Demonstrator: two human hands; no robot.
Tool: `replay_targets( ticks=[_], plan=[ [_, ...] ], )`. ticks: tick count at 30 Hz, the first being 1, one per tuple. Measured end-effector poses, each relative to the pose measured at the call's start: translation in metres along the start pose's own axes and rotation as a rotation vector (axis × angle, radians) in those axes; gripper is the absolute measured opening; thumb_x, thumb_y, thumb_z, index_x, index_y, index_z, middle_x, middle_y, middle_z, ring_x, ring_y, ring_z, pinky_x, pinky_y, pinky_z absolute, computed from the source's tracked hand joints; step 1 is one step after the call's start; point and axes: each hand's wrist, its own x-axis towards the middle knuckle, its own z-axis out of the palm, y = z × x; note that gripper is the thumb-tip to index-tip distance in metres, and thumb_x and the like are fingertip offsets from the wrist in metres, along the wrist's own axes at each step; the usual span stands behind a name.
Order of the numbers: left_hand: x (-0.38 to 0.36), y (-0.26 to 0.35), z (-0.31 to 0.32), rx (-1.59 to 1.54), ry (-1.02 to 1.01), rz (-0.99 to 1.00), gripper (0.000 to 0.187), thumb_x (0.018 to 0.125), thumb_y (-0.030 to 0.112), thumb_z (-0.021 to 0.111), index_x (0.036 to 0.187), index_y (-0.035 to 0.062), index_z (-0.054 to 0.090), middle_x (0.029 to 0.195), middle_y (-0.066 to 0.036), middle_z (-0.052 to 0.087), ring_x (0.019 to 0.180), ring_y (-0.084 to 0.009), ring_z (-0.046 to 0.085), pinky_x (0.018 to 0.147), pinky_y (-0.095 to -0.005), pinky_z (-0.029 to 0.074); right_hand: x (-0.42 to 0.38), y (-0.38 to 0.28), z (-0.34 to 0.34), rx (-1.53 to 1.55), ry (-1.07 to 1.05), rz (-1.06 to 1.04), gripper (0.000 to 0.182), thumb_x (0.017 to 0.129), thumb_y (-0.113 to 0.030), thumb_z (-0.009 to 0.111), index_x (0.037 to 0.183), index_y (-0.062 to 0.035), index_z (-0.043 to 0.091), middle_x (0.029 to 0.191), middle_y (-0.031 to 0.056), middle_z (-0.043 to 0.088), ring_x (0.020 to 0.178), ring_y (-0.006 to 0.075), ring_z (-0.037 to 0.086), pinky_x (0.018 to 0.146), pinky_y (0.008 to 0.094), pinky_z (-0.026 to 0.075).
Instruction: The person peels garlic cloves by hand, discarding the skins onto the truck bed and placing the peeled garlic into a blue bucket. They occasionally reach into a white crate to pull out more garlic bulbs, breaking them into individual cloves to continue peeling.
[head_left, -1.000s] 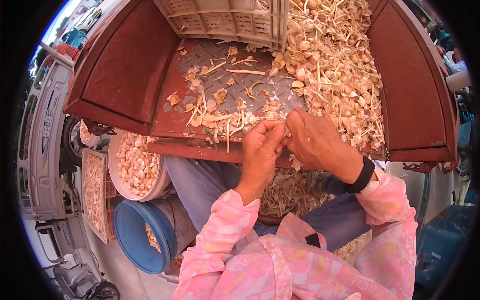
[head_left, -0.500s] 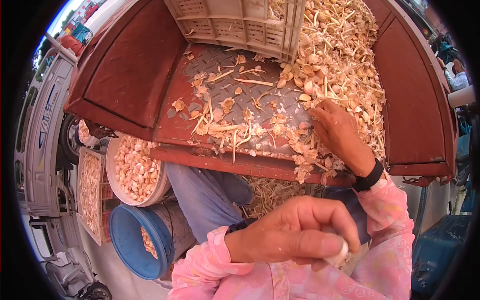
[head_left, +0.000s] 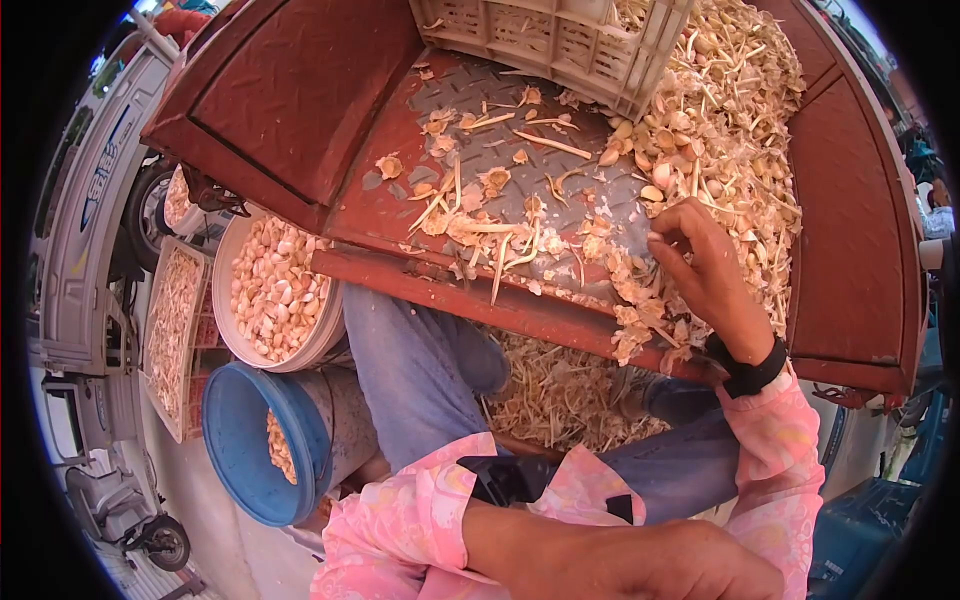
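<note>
Head view: garlic being sorted on a red metal ledge, one hand out in the pile, the other drawn back low.

White tub of peeled cloves (head_left: 272,295) sits far left above a blue bucket (head_left: 262,445). Left hand (head_left: 640,560) lies at the bottom edge, cropped, so I cannot tell its grip. Right hand (head_left: 705,265) reaches into the heap of garlic and skins (head_left: 725,130), fingers seemingly pinching something small, beside the pale crate (head_left: 545,40).
</note>
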Motion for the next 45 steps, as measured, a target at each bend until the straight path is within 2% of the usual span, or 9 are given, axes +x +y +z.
replay_targets(
  ticks=[9,11,16,21,24,27,33,40,45],
  plan=[
    [-0.004,0.016,0.000,0.206,0.083,-0.072,0.021,0.090,0.011,0.054,0.097,-0.0074,0.058,0.090,-0.011,0.060,0.082,-0.0149,0.057,0.068,-0.0255,0.045,-0.014,0.005,-0.001,0.390,0.009,0.146,0.017,0.081,0.003,0.060,0.096,-0.0018,0.054,0.087,0.0032,0.054,0.077,0.0097,0.055,0.067,0.0221,0.046],
    [-0.016,0.038,0.006,0.294,0.307,-0.064,0.019,0.088,0.010,0.055,0.095,-0.0075,0.056,0.080,-0.010,0.055,0.067,-0.0130,0.049,0.058,-0.0259,0.038,-0.019,0.005,-0.002,0.523,0.015,0.180,0.018,0.080,0.003,0.061,0.096,-0.0019,0.054,0.089,0.0038,0.056,0.078,0.0093,0.055,0.067,0.0225,0.046],
    [-0.130,0.141,-0.007,1.351,1.427,0.597,0.019,0.089,0.016,0.052,0.099,0.0005,0.052,0.057,0.002,0.042,0.047,-0.0025,0.030,0.040,-0.0155,0.021,-0.029,-0.047,-0.032,0.573,0.108,-0.156,0.019,0.077,0.003,0.065,0.094,-0.0028,0.058,0.090,0.0095,0.061,0.078,0.0155,0.059,0.065,0.0242,0.047],
    [-0.274,0.221,-0.026,1.541,2.135,-0.041,0.021,0.085,0.014,0.054,0.101,0.0014,0.060,0.071,-0.002,0.056,0.058,-0.0062,0.051,0.051,-0.0157,0.038,-0.047,-0.093,-0.067,0.904,-0.085,-0.561,0.014,0.076,0.005,0.061,0.089,0.0056,0.057,0.091,0.0215,0.060,0.071,0.0259,0.064,0.061,0.0313,0.056],
    [-0.275,0.235,-0.035,2.495,1.858,-0.275,0.024,0.083,0.014,0.055,0.100,-0.0013,0.061,0.082,-0.005,0.061,0.073,-0.0131,0.058,0.067,-0.0240,0.047,-0.046,-0.099,-0.078,1.027,-0.140,-0.739,0.012,0.075,0.005,0.060,0.087,0.0057,0.056,0.089,0.0196,0.060,0.068,0.0243,0.064,0.058,0.0274,0.056],
    [-0.147,0.204,-0.023,2.219,1.600,0.083,0.020,0.086,0.014,0.055,0.097,-0.0019,0.061,0.087,-0.004,0.061,0.081,-0.0108,0.055,0.073,-0.0252,0.044,-0.055,-0.131,-0.089,0.926,0.083,-0.542,0.012,0.075,-0.003,0.061,0.087,-0.0018,0.057,0.089,0.0141,0.060,0.073,0.0241,0.064,0.059,0.0270,0.055],
    [0.011,0.154,-0.120,2.318,1.068,-0.270,0.040,0.080,0.016,0.061,0.118,0.0051,0.054,0.089,-0.011,0.057,0.078,-0.0175,0.054,0.068,-0.0281,0.044,-0.059,-0.113,-0.100,0.917,0.028,-0.626,0.011,0.078,-0.004,0.059,0.089,-0.0009,0.057,0.090,0.0143,0.060,0.075,0.0255,0.064,0.062,0.0283,0.056],
    [0.040,0.138,-0.205,2.494,1.088,-0.379,0.045,0.081,0.017,0.059,0.124,0.0123,0.050,0.105,-0.022,0.050,0.099,-0.0375,0.052,0.083,-0.0423,0.042,-0.073,-0.092,-0.112,0.901,0.086,-0.614,0.011,0.079,-0.004,0.058,0.090,-0.0007,0.056,0.091,0.0144,0.060,0.076,0.0266,0.064,0.063,0.0289,0.056],
    [0.049,0.135,-0.224,2.570,1.023,-0.333,0.032,0.078,0.021,0.063,0.108,0.0109,0.060,0.091,-0.018,0.055,0.091,-0.0348,0.056,0.077,-0.0414,0.044,-0.076,-0.083,-0.112,0.892,0.091,-0.631,0.015,0.082,-0.007,0.057,0.095,-0.0002,0.056,0.094,0.0150,0.061,0.080,0.0297,0.065,0.062,0.0281,0.056]
  ],
)
